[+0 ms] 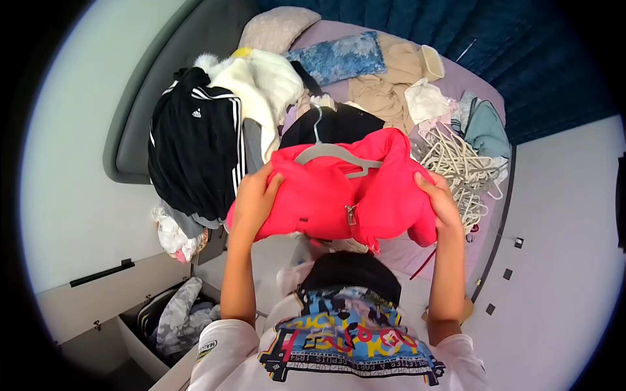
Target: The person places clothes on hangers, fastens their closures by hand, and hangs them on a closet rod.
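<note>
A bright pinkish-red zip jacket (306, 199) is held up in front of me, with a metal zip pull showing near its middle. A grey hanger (332, 153) sits in its neck opening, hook pointing away from me. My left hand (259, 195) grips the jacket's left side, thumb on top and the other fingers partly hidden by the fabric. On the opposite side, my right hand (441, 201) is closed on the edge, thumb over the cloth. Just beyond the jacket lies a black garment (345, 124) on the bed.
A tangled heap of pale hangers (453, 159) lies on the bed at right. A black jacket with white stripes (195, 143) and a cream garment (261, 81) are piled at left. A blue patterned pillow (339, 58) lies behind. An open drawer (140, 335) holds clothes at lower left.
</note>
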